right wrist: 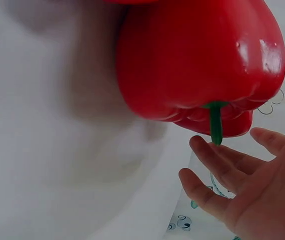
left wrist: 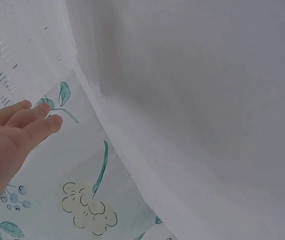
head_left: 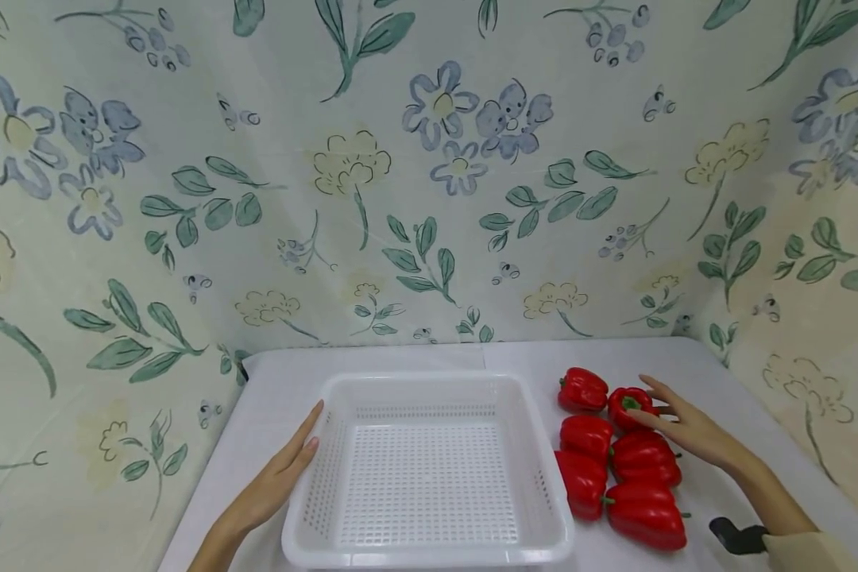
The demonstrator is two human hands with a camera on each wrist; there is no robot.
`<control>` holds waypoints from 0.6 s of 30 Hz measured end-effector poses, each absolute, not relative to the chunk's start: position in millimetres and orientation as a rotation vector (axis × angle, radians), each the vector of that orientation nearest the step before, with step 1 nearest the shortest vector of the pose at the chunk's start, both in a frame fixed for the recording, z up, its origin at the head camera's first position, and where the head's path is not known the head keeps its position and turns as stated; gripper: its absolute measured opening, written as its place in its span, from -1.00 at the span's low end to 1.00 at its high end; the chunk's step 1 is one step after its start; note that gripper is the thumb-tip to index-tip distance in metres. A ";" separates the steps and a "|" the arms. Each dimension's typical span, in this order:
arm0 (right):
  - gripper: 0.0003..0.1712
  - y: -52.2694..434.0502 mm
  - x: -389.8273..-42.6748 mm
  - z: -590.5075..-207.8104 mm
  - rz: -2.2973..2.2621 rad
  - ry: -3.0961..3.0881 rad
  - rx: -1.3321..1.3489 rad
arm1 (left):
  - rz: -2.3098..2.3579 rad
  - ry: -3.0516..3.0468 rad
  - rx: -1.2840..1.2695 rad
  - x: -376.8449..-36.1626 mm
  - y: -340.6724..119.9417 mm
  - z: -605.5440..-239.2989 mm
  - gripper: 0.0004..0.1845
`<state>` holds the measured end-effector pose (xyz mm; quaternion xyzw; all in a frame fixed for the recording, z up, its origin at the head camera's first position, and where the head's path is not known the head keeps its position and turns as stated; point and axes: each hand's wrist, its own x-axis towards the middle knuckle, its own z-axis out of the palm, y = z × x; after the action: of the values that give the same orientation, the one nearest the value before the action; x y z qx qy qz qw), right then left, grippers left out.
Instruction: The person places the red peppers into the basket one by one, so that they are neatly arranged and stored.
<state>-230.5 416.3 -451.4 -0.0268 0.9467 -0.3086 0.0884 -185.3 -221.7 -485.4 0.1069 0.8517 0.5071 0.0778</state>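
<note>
My left hand (head_left: 275, 485) lies along the left wall of a white plastic basket (head_left: 429, 558), fingers straight and fingertips right at its rim. In the left wrist view the same hand (left wrist: 17, 130) has its fingers extended, nothing in the palm. My right hand (head_left: 686, 429) reaches over an upright red bell pepper (head_left: 618, 413) with a green stem, thumb in front and fingers spread on its right side. From the right wrist, a large bell pepper (right wrist: 197, 60) fills the foreground. Loosely spread fingers of the right hand (right wrist: 262, 185) stand beyond its stem.
Several more red bell peppers (head_left: 646, 512) lie grouped right of the basket, the nearest ones close against its wall. Everything stands on a white-covered table (head_left: 529, 355). Floral cloth (head_left: 429, 302) hangs behind and at both sides. A black device (head_left: 736, 536) sits by the right wrist.
</note>
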 end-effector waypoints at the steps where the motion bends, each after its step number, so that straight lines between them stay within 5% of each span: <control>1: 0.11 415.7 -231.0 -451.7 -0.918 2.815 -0.076 | 1.522 2.548 0.320 -185.2 -221.7 -485.3 -0.36; 18: 0.14 402.4 -241.5 -457.7 -0.861 2.837 -0.067 | 1.523 2.538 0.321 -187.5 -223.7 -486.2 -0.36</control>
<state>-241.5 402.4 -457.7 -0.0225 0.9530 -0.2891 0.0880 -187.5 -223.7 -486.2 0.1074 0.8497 0.5097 0.0821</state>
